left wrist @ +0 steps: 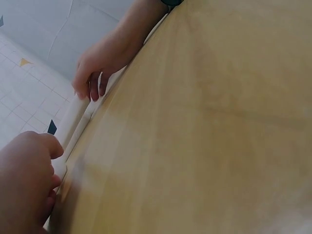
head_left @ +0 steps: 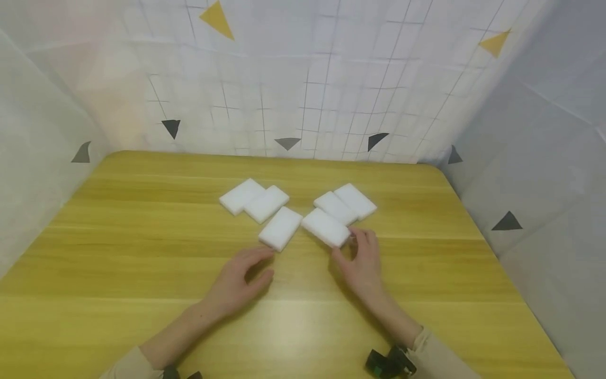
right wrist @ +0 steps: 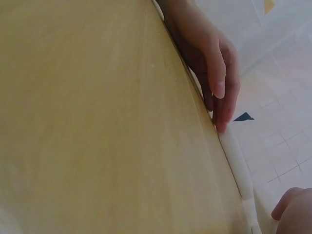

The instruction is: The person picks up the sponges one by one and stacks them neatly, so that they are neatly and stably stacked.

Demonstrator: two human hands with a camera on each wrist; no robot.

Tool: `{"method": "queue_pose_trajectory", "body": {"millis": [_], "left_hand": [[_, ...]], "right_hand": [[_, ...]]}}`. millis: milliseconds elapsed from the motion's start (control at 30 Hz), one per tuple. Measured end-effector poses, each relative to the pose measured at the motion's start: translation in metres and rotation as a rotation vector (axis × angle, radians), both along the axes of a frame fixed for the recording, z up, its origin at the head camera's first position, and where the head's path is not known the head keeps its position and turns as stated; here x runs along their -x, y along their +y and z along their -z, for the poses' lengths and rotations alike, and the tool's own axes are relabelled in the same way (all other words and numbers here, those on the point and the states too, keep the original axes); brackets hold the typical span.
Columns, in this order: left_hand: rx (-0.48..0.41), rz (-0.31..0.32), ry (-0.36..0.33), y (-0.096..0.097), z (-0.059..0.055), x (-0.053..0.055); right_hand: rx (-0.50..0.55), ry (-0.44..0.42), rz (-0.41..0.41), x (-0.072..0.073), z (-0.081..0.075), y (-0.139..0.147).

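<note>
Six-sided white sponge blocks lie in two slanted rows. My right hand [head_left: 365,268] pinches the near right sponge [head_left: 326,227] by its near corner, thumb on one side and fingers on the other. This sponge overlaps a middle right sponge [head_left: 336,207], which lies against a far right sponge [head_left: 356,201]. My left hand [head_left: 233,287] has its fingertips right at the near corner of the near left sponge [head_left: 281,229], thumb held apart. Beyond it are a middle left sponge [head_left: 267,204] and a far left sponge [head_left: 240,196]. Both wrist views see the sponges only edge-on.
The wooden table [head_left: 142,237] has rounded far corners. A pale cloth [head_left: 284,79] with grid lines and triangles hangs behind it, and plain pale sheets stand along both sides. A dark wrist device [head_left: 390,363] sits at the right sleeve.
</note>
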State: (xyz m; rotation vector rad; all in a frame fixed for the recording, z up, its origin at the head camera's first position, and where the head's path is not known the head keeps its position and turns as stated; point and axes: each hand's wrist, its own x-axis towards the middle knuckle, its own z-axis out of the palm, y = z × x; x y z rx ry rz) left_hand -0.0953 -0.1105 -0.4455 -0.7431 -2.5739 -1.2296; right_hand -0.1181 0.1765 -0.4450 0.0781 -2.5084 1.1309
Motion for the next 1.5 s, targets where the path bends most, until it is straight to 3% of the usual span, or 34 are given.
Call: {"method": "queue_pose_trajectory", "body": {"millis": [167,400,700,1100,1500], "left_hand": [[0.003,-0.015,-0.031,0.000,-0.003,-0.001],[-0.093,-0.054,-0.125,0.001,-0.005,-0.002],[-0.074,-0.024,-0.116,0.001,-0.003,-0.001],[-0.087,-0.033,-0.161,0.002,-0.004,-0.002],[-0.059,-0.011,-0.194,0.001,-0.004,-0.002]], "right_hand": [[0.033,-0.036,-0.015,-0.001,-0.002,0.000],[0.090,-0.086,-0.049,-0.004,-0.005,0.000],[0.059,-0.040,-0.117,-0.012,-0.006,-0.002],[0.072,0.021,-0.253,-0.021,-0.005,-0.006],[0.081,0.065,-0.347,-0.019,0.000,-0.005]]}}
